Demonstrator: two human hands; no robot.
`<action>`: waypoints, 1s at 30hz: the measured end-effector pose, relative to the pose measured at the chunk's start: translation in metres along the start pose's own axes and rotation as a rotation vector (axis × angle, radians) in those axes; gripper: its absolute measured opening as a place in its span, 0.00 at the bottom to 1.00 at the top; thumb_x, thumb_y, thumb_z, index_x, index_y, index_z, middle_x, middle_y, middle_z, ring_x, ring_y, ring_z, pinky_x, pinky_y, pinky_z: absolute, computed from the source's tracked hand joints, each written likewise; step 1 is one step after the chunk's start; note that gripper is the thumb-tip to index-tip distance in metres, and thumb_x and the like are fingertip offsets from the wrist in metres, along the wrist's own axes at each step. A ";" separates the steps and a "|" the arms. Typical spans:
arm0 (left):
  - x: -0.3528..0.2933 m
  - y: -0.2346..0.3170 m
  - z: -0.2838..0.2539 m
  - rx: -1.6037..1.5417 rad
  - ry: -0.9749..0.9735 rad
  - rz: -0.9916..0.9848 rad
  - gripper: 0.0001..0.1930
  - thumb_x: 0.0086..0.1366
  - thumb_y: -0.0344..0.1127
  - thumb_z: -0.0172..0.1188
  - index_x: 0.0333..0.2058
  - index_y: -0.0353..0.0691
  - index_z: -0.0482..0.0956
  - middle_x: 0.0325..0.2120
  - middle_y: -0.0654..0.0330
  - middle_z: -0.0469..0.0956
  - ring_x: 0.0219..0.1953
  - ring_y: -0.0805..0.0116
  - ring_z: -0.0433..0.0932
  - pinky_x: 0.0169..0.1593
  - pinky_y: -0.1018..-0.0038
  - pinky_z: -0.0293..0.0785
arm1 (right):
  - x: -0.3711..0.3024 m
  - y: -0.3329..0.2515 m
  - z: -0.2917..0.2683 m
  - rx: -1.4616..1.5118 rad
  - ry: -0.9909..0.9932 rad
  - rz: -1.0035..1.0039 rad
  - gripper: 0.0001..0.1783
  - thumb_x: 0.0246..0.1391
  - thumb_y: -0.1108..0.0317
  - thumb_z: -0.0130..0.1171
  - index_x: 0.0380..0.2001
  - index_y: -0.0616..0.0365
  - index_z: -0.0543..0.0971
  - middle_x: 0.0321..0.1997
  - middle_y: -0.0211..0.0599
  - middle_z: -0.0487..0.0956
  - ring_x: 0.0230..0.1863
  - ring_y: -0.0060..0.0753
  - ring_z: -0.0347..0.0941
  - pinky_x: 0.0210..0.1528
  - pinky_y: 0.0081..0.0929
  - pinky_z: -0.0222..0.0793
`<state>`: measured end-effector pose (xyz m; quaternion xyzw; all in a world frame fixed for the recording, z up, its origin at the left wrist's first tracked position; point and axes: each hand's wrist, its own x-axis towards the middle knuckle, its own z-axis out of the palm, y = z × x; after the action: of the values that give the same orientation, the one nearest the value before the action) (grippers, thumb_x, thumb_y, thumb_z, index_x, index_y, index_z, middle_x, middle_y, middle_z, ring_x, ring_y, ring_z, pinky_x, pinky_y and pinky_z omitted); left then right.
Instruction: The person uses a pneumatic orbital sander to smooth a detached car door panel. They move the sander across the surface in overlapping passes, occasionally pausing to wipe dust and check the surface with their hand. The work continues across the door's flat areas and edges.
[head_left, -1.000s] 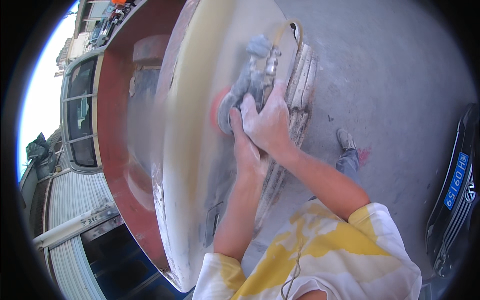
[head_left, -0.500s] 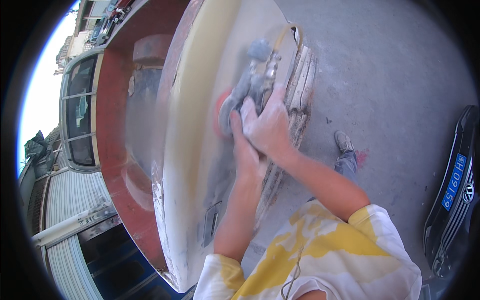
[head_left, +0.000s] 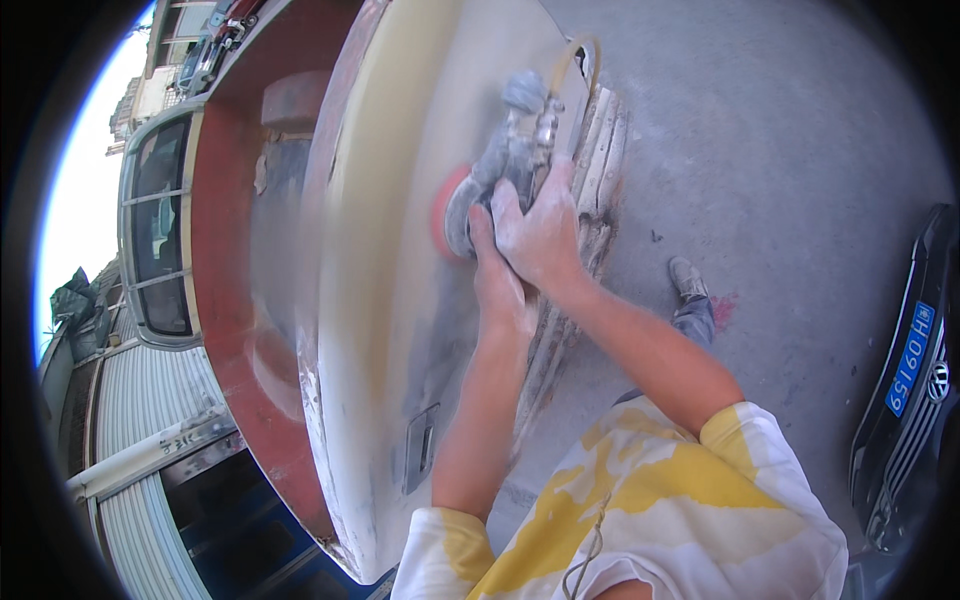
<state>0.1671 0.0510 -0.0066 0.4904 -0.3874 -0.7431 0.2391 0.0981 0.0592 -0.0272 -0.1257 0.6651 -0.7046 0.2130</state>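
Note:
My left hand (head_left: 500, 285) and my right hand (head_left: 540, 235) are both closed on a dusty grey air sander (head_left: 487, 178) with a round red pad (head_left: 441, 212). The pad lies against the white and yellowish outer panel of a pickup truck bed (head_left: 365, 250), over a blurred grey, dusty patch. The left fingers wrap the sander's head; the right hand is on its body, nearer the hose end. A bluish-grey wad (head_left: 524, 91) is at the far end of the tool, and a yellowish hose (head_left: 597, 62) loops from it. White dust coats my fingers.
A recessed handle (head_left: 421, 448) sits in the panel near me. Beyond it lie the reddish truck bed (head_left: 222, 250) and cab window (head_left: 162, 225). A worn, whitish bumper (head_left: 600, 160) runs along the panel's right edge. A dark car front (head_left: 900, 400) stands at far right on the concrete floor.
Both hands and the sander have shifted slightly to the right and away from me along the panel. My grip looks the same.

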 end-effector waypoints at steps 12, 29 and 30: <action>-0.058 -0.023 -0.059 0.076 0.101 0.042 0.42 0.73 0.68 0.42 0.73 0.42 0.53 0.69 0.58 0.61 0.69 0.62 0.63 0.71 0.65 0.58 | -0.090 0.019 0.008 -0.041 -0.133 0.080 0.38 0.53 0.64 0.62 0.58 0.74 0.56 0.35 0.68 0.77 0.39 0.71 0.77 0.41 0.54 0.75; -0.003 -0.057 -0.053 0.040 -0.001 -0.033 0.40 0.74 0.67 0.41 0.73 0.43 0.54 0.68 0.59 0.63 0.68 0.62 0.65 0.69 0.64 0.61 | -0.050 0.073 -0.001 -0.062 0.007 -0.075 0.36 0.55 0.64 0.60 0.58 0.75 0.57 0.38 0.69 0.78 0.42 0.70 0.78 0.46 0.52 0.74; 0.005 -0.065 -0.054 0.040 0.112 -0.102 0.44 0.71 0.69 0.46 0.71 0.39 0.57 0.66 0.57 0.66 0.67 0.62 0.66 0.68 0.65 0.63 | -0.047 0.083 -0.002 0.012 -0.035 0.046 0.36 0.56 0.64 0.60 0.58 0.74 0.57 0.40 0.70 0.78 0.43 0.70 0.78 0.48 0.52 0.73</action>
<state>0.2162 0.0666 -0.0738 0.5551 -0.3627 -0.7179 0.2122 0.1494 0.0812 -0.1049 -0.1213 0.6598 -0.7012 0.2416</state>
